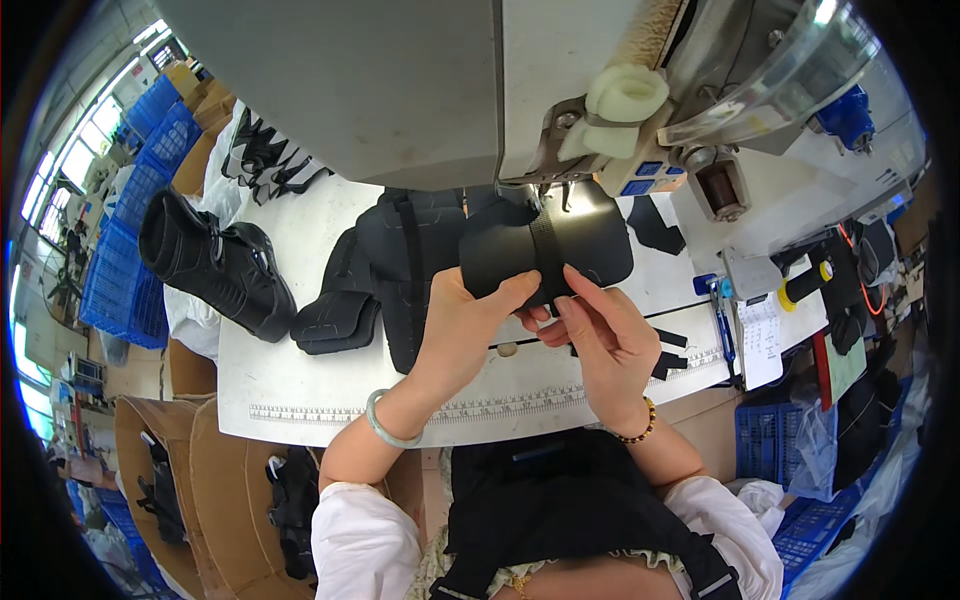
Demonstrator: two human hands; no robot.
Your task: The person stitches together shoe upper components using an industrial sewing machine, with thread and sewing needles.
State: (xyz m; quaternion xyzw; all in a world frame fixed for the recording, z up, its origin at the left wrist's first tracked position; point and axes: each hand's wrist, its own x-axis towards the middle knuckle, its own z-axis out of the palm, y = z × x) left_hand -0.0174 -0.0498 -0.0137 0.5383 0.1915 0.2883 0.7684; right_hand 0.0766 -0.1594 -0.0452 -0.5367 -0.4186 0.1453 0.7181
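A black padded panel (497,255) with rounded corners lies below the needle area (548,190) of a sewing machine. A narrow black strap (544,245) runs down its middle toward me. My left hand (465,318) is closed on the panel's near edge beside the strap, thumb on top. With thumb and forefinger my right hand (608,345) pinches the strap's near end, close to the left fingertips. The left hand's other fingers are partly hidden under the panel. More black padded pieces (405,245) lie to the left of my hands.
The grey sewing machine head (340,80) overhangs the white table (270,375). A black boot-like brace (215,260) stands at left. Short black strips (668,350), blue-handled snips (722,325) and a yellow-ended thread spool (805,287) are at right. Cardboard boxes (225,490) stand below left.
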